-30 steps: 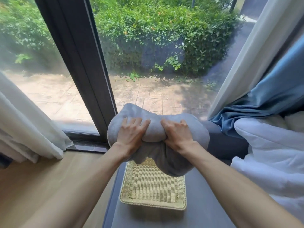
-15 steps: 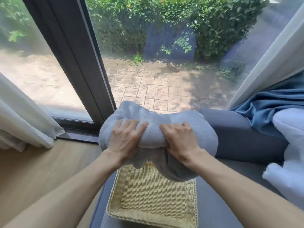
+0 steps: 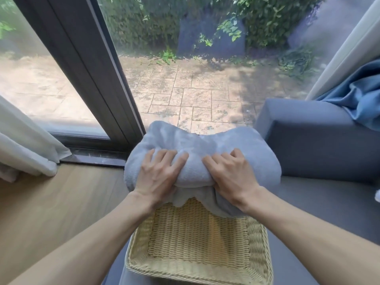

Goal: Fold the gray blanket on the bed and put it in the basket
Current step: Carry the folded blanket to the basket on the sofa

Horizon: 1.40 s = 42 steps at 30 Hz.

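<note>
Holding: the folded gray blanket (image 3: 202,159) is kept bundled above the far end of the basket (image 3: 197,243).
Left hand (image 3: 158,175): its grip is closed on the bundle's left half, fingers pressed into the pile.
Right hand (image 3: 232,175): its grip is clamped on the right half (thumb hidden beneath).
Blanket: a loose lower fold is draped over the basket's far rim; whether it touches the bottom cannot be told.
Basket: woven, pale yellow, set on a gray cushioned seat (image 3: 329,206) beside the window frame (image 3: 90,66).
Floor (image 3: 51,212): wooden, seen at left.
</note>
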Tool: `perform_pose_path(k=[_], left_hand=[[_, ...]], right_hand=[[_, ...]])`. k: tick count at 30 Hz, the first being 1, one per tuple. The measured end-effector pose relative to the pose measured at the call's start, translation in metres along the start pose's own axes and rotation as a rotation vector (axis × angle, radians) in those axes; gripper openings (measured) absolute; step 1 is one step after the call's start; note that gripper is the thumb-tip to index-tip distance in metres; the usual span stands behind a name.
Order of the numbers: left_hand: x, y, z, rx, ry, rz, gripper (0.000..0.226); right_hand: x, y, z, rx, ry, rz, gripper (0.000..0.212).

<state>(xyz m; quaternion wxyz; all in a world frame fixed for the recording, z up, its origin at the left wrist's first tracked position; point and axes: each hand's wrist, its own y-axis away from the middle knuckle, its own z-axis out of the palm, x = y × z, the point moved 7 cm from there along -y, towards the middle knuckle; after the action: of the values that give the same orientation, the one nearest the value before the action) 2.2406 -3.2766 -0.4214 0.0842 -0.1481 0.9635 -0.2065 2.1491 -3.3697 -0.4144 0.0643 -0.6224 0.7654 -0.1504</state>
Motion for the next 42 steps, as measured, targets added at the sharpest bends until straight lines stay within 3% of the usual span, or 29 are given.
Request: perform_pose_path(k=[4,10,18,22,25,31,36,39,42], left_hand=[[0.009,0.021,0.012,0.009,-0.018,0.013,0.035],[0.022,0.060,0.023,-0.053,0.008,0.044,0.040],[0.027,0.087,0.045,-0.398,0.031,0.058,0.089],[0.029,0.090,0.041,-0.450,0.084,0.161,0.083],[0.026,0.085,0.032,-0.416,0.126,0.240,0.066],[0.024,0.053,0.040,-0.357,0.133,0.234,0.046],[0.014,0.019,0.071,-0.487,0.103,0.028,0.070],[0.008,0.008,0.089,-0.548,0.054,-0.017,0.079],[-0.002,0.001,0.108,-0.600,0.054,-0.068,0.072]], right_hand=[[-0.010,0.022,0.013,-0.013,-0.078,0.020,0.026],[-0.032,0.057,0.051,-0.169,-0.033,0.019,0.044],[-0.044,0.075,0.063,-0.203,0.012,-0.013,0.068],[-0.046,0.081,0.066,-0.281,-0.010,-0.004,0.079],[-0.054,0.092,0.068,-0.349,-0.017,-0.017,0.086],[-0.069,0.100,0.068,-0.376,-0.136,-0.110,0.064],[-0.063,0.092,0.067,-0.322,-0.186,-0.125,0.048],[-0.044,0.078,0.068,-0.291,-0.183,-0.035,0.040],[-0.015,0.059,0.079,-0.288,-0.165,0.158,0.041]])
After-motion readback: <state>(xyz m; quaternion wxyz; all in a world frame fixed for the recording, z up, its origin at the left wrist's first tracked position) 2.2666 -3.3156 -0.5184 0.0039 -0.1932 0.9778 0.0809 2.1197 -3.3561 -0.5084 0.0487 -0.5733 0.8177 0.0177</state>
